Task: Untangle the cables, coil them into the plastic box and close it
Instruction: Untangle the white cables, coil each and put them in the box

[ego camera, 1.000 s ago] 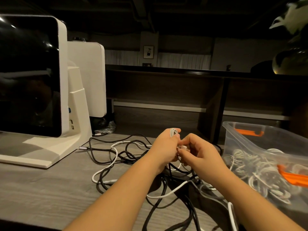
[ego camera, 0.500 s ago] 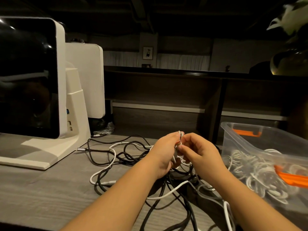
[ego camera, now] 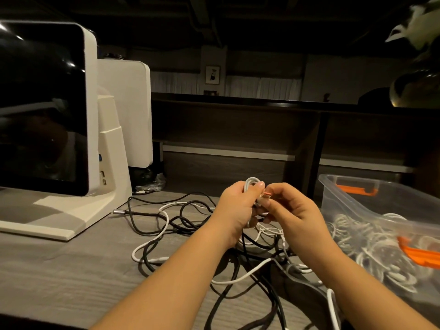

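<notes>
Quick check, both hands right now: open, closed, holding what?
Left hand: closed round a coiled white cable.
Right hand: pinching the cable's connector end between thumb and fingers.

Black and white cables (ego camera: 181, 222) lie in a messy tangle on the table. One small white cable coil (ego camera: 250, 183) is held up above them. The clear plastic box (ego camera: 371, 206) sits open at the right, with white coiled cables inside.
</notes>
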Available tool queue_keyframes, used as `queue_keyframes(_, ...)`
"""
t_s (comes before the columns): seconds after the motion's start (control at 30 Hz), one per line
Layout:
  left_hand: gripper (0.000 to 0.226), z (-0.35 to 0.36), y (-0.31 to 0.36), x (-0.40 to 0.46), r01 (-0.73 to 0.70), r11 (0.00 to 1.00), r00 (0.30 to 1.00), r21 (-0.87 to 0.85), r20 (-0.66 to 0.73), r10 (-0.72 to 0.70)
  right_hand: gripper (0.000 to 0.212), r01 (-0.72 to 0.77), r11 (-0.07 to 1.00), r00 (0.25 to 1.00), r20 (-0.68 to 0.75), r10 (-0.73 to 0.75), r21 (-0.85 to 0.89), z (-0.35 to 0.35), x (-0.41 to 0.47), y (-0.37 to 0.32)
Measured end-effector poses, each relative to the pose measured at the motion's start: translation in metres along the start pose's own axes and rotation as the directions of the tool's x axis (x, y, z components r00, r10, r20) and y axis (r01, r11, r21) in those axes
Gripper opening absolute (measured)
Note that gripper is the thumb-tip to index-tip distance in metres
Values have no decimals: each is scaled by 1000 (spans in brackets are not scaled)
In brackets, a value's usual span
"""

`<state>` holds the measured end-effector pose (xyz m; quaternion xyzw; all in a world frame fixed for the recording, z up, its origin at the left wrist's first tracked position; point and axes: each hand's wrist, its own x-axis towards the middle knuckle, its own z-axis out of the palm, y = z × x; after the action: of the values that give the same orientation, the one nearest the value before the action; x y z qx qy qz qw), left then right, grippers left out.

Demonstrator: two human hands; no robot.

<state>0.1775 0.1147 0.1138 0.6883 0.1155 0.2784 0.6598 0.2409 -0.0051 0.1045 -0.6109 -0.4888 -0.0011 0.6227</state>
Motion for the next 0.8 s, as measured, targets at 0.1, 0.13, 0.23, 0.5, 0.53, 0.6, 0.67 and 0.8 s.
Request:
queue_keyframes(0.1,23,-1,0,-1,23,999,1000,45,6,-24,16,-21,999,999,28,22,-29,-1,1,2)
queue_keyframes(0.13,24,-2,-1,0,34,996,999,78,18,-36,17,-21,996,999,40,25,-86,-1,2,3)
queue_keyframes(0.23,36,-4,-1,-1,116,989,991,93,60,-121,18,-30,973,998,42,40,-229,0,4,5)
queue_keyframes(0.5,25,-5,-1,-1,-167,905,972,392,220,84,15,-92,919,996,-38,83,-385,-4,5,8)
queue_keyframes(0.53,24,-7,-3,1,-218,892,966,397,216,140,13,-93,918,996,-50,79,-385,-4,5,9)
queue_keyframes(0.6,21,-10,-6,3,-293,886,951,359,204,232,10,-95,929,993,-95,65,-358,-4,5,10)
queue_keyframes(0.67,18,-12,-7,5,-333,882,940,334,192,282,12,-127,966,988,-120,102,-224,-4,6,11)
queue_keyframes(0.8,16,-14,-6,4,-320,895,945,312,171,278,19,-161,977,986,8,164,-139,-7,6,9)
